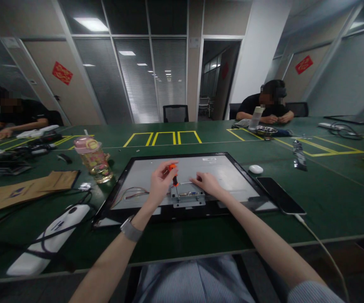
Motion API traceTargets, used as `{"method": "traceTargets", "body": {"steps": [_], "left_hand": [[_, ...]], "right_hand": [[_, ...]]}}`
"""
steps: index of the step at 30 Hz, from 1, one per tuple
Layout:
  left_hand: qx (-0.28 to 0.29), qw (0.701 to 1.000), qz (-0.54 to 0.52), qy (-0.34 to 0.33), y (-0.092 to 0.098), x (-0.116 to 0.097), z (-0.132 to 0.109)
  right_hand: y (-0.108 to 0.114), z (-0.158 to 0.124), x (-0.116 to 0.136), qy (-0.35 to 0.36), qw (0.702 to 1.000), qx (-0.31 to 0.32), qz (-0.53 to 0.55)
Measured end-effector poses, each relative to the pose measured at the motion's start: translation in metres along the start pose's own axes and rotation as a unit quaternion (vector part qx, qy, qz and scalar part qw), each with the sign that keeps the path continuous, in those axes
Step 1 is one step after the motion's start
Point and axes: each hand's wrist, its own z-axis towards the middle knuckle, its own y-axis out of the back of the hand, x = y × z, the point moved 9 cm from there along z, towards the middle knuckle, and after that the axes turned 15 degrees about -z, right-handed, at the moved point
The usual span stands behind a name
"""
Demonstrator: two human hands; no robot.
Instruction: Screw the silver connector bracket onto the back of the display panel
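A flat display panel point(232, 176) lies back side up on the green table, its frame black and its back silver-grey. Near its front edge sits a metal bracket point(188, 201) with connector ports. My left hand point(161, 180) is closed around an orange and black screwdriver point(175, 180), which points down at the left part of the bracket. Fingers curled, my right hand point(207, 183) rests by the bracket's right rear corner; what its fingertips hold, if anything, is hidden. Thin coloured wires point(134, 191) run out to the left of the bracket.
Left of the panel stand a pink-lidded bottle point(95, 162), a brown paper envelope point(27, 189) and a white power strip point(49, 240) with black cables. On the right lie a phone point(279, 194) on a cable and a white earbud case point(256, 169). Two people sit across the table.
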Motion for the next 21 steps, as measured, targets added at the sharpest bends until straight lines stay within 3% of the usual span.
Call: {"method": "traceTargets", "body": {"steps": [4, 10, 17, 21], "left_hand": [[-0.045, 0.994, 0.073, -0.067, 0.009, -0.013, -0.002], [-0.007, 0.998, -0.059, 0.006, 0.001, -0.001, -0.002], [-0.032, 0.995, 0.072, -0.068, 0.006, -0.015, -0.005], [-0.051, 0.997, 0.023, -0.057, 0.011, -0.011, -0.003]], "right_hand": [[-0.001, 0.0, 0.0, 0.0, 1.0, -0.001, -0.004], [0.0, 0.001, 0.0, 0.003, 1.0, 0.008, -0.002], [-0.001, 0.001, 0.0, -0.002, 1.0, 0.008, -0.004], [-0.001, 0.001, 0.0, 0.0, 1.0, 0.003, -0.005]]}}
